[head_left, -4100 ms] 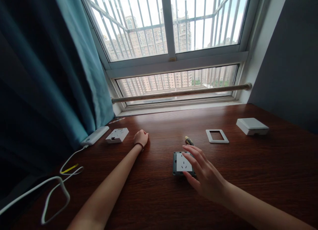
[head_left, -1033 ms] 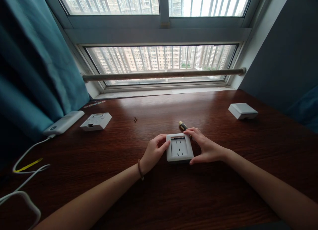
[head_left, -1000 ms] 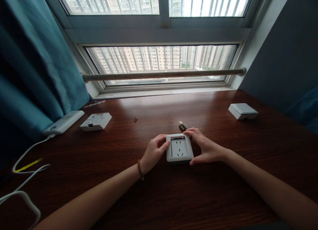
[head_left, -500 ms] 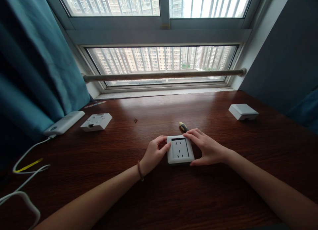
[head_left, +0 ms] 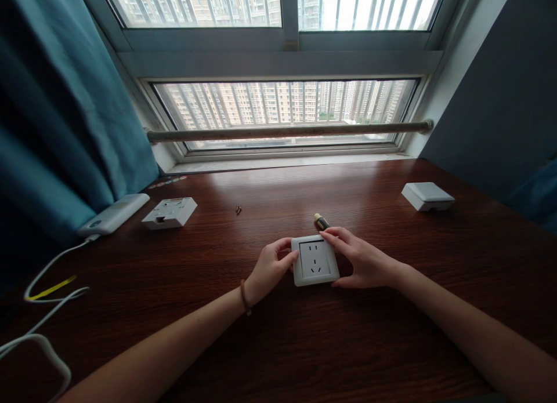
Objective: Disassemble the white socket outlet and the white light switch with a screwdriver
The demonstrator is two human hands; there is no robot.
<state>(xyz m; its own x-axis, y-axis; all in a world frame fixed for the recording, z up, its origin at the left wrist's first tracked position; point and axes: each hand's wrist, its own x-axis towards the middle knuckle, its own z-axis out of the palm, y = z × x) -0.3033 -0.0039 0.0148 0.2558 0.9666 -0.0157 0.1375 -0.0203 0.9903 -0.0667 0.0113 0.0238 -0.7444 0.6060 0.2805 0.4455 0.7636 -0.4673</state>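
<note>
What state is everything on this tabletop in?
White frame: around the socket, held
Socket: nothing plugged in
Left hand: gripping frame's left edge
Right hand: holding frame's right side
Dark-and-yellow handle: lying, partly hidden
Screws: loose
Left white box: lying, untouched
Right white box: lying, untouched
White device: cable plugged in

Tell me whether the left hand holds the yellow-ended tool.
No, the left hand grips the left edge of the white socket, while the yellow-ended tool lies on the table beyond it.
</note>
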